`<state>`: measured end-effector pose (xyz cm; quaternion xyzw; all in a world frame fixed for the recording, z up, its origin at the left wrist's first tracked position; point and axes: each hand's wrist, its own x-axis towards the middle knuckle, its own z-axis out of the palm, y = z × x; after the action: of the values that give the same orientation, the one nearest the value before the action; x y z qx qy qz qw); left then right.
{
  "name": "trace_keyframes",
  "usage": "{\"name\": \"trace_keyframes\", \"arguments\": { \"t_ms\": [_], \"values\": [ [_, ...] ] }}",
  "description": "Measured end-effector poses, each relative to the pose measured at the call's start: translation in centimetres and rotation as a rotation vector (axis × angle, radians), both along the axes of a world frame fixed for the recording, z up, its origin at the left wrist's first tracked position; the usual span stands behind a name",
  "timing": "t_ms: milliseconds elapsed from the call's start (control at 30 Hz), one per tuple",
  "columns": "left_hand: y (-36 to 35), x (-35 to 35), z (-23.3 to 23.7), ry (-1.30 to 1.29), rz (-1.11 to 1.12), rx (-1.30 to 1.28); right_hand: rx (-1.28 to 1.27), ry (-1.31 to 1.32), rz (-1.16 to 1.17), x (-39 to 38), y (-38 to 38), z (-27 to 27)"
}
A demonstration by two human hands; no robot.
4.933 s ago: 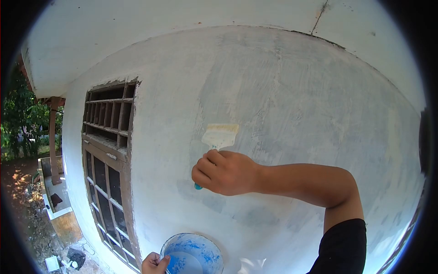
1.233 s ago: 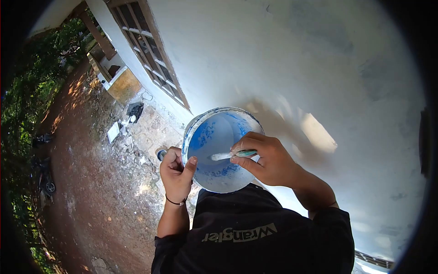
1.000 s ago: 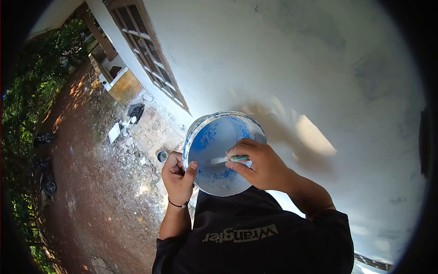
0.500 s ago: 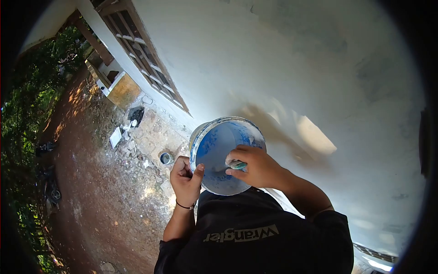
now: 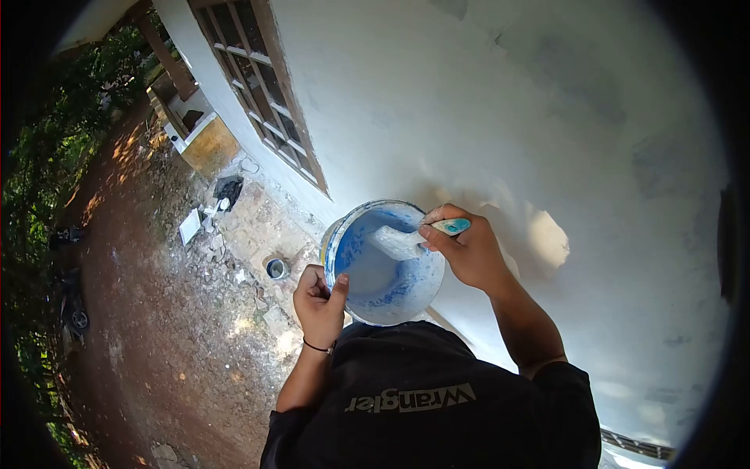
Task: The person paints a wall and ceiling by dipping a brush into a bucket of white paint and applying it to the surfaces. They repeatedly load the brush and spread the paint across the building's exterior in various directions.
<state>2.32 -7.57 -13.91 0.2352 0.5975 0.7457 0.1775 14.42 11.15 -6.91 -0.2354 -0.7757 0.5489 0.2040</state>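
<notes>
My left hand [image 5: 321, 302] is closed on the near-left rim of a paint bucket [image 5: 426, 291], thumb over the edge. Blue smears coat the bucket's inner wall, and pale, whitish paint [image 5: 371, 270] lies at the bottom. In my right hand [image 5: 469, 248] is a paintbrush [image 5: 402, 242], gripped by its teal-tipped handle. Its white, paint-covered bristles point left over the bucket's opening. The bucket is held in front of my dark T-shirt, close to the wall.
A pale wall [image 5: 484, 102] with grey patches rises on the right, with a barred window [image 5: 262, 90] at upper left. On the dirt ground stand a small paint can [image 5: 276, 269], a white board [image 5: 190, 227] and a black bag [image 5: 228, 190]. A motorbike [image 5: 76, 309] is at far left.
My right hand has lifted up and to the right, bringing the brush out of the bucket's depth so its bristles show. My left hand keeps its hold on the rim.
</notes>
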Motion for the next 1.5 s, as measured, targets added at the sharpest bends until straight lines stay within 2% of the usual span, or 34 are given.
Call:
{"name": "trace_keyframes", "arguments": {
  "t_ms": [167,233,300,367,400,433,500,533,600,633,700,733,767,833,867,900,967,1000,1033,1100,1133,1167,1233,1300,1367,1400,1433,1500],
  "values": [
    [0.0,-0.3,-0.5,-0.019,0.012,-0.003,0.11,0.031,-0.045,-0.5,-1.2,-1.9],
    [0.1,-0.5,-1.2,-0.012,0.026,-0.007,-0.05,0.028,-0.056,-0.7,-1.9,-2.7],
    [0.0,-0.6,-1.4,-0.02,0.02,-0.014,-0.079,0.032,-0.06,-0.8,-2.7,-3.4],
    [0.2,-0.7,-1.5,-0.027,0.01,-0.019,0.4,0.151,-0.058,-1.0,-3.7,-3.9],
    [0.2,-0.7,-1.6,-0.034,0.006,-0.014,0.503,0.12,-0.044,-0.9,-3.8,-4.1],
    [0.3,-0.7,-1.6,-0.041,0.003,-0.009,0.502,0.119,-0.05,-1.0,-3.7,-4.4],
    [0.2,-0.7,-1.8,-0.033,-0.007,-0.025,0.077,0.139,-0.032,-1.1,-3.4,-5.0],
    [0.2,-0.7,-1.8,-0.029,-0.011,-0.041,0.079,0.14,-0.034,-1.0,-3.6,-5.0],
    [0.4,-0.8,-2.1,-0.037,-0.016,-0.026,0.544,0.112,0.031,-1.0,-4.4,-5.0],
    [0.4,-0.8,-2.2,-0.044,-0.023,-0.016,0.543,0.111,0.028,-1.0,-4.2,-5.0],
    [0.5,-0.6,-2.2,-0.044,-0.025,-0.016,0.104,0.076,0.011,-1.1,-3.5,-5.1],
    [0.6,-0.6,-2.2,-0.045,-0.022,-0.015,0.189,0.19,0.012,-1.1,-4.0,-5.0],
    [0.6,-0.7,-2.2,-0.044,-0.02,-0.01,0.193,0.192,0.015,-1.1,-4.2,-5.1],
    [0.4,-0.8,-2.3,-0.06,-0.034,-0.007,0.472,0.117,0.039,-1.1,-4.4,-5.6],
    [0.4,-0.7,-2.3,-0.059,-0.032,-0.004,0.124,0.096,0.011,-1.3,-4.0,-5.0],
    [0.3,-0.7,-2.1,-0.049,-0.031,-0.018,0.127,0.098,0.015,-1.3,-4.2,-5.1],
    [0.3,-0.9,-2.0,-0.036,-0.019,-0.024,0.607,0.154,0.068,-1.2,-4.7,-5.5],
    [0.1,-0.9,-2.2,-0.041,-0.016,-0.019,0.61,0.166,0.064,-1.4,-4.7,-5.4],
    [0.0,-0.9,-2.2,-0.046,-0.014,-0.015,0.609,0.167,0.066,-1.5,-4.5,-5.3],
    [-0.3,-0.9,-2.0,-0.052,-0.016,-0.022,0.23,0.179,0.038,-1.6,-4.0,-5.2],
    [-0.3,-1.0,-1.8,-0.057,-0.017,-0.026,0.5,0.172,0.054,-1.6,-4.8,-5.2],
    [-0.4,-1.1,-2.0,-0.056,-0.011,-0.025,0.5,0.175,0.06,-1.8,-4.5,-5.3],
    [-0.6,-1.3,-2.5,-0.05,0.007,-0.013,0.085,0.126,0.067,-2.2,-3.7,-5.5],
    [-0.9,-1.4,-2.2,-0.057,0.011,-0.017,0.115,0.172,0.095,-2.2,-4.2,-5.4],
    [-1.2,-1.4,-2.2,-0.07,0.014,-0.029,0.574,0.239,0.115,-2.3,-4.9,-5.6],
    [-1.1,-1.4,-2.4,-0.064,0.029,-0.021,0.045,0.159,0.094,-2.5,-4.4,-6.2],
    [-1.1,-1.5,-2.5,-0.057,0.044,-0.012,0.046,0.16,0.097,-2.4,-4.6,-6.1],
    [-1.2,-1.6,-2.1,-0.052,0.049,-0.007,0.581,0.216,0.133,-2.4,-5.1,-5.7]
  ]
}}
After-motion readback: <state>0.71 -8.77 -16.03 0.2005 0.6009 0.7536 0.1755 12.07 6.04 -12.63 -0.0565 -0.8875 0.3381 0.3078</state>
